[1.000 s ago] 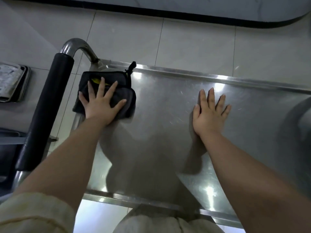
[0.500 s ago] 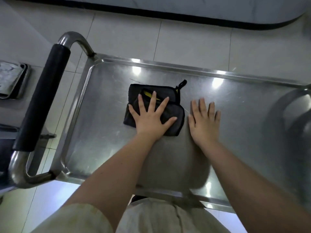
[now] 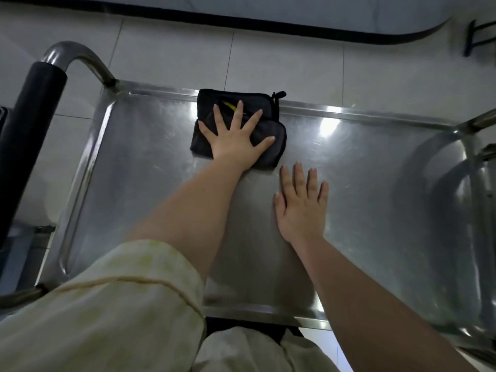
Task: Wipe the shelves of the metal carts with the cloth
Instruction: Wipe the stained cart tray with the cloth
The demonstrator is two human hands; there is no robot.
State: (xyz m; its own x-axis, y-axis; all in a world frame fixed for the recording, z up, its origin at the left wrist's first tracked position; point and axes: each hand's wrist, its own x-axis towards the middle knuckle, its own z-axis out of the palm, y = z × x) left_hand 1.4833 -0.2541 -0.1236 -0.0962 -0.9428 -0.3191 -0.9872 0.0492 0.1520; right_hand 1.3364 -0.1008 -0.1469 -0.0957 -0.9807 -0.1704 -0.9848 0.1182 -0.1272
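A folded dark cloth (image 3: 271,149) with a yellow tag lies on the top shelf (image 3: 375,189) of the metal cart, against the shelf's far rim. My left hand (image 3: 236,140) presses flat on the cloth with fingers spread. My right hand (image 3: 302,202) rests palm down on the bare steel just right of and nearer than the cloth, fingers together, holding nothing.
The cart's push handle with a black grip (image 3: 29,135) rises at the left end. Tiled floor (image 3: 281,63) lies beyond the far rim, with a dark-edged base (image 3: 268,22) farther back. A second curved metal frame (image 3: 480,183) shows at the right.
My left hand slid the cloth from the shelf's far left corner rightward to the middle, then pushed it away to the far rim. My right hand stayed planted on the shelf.
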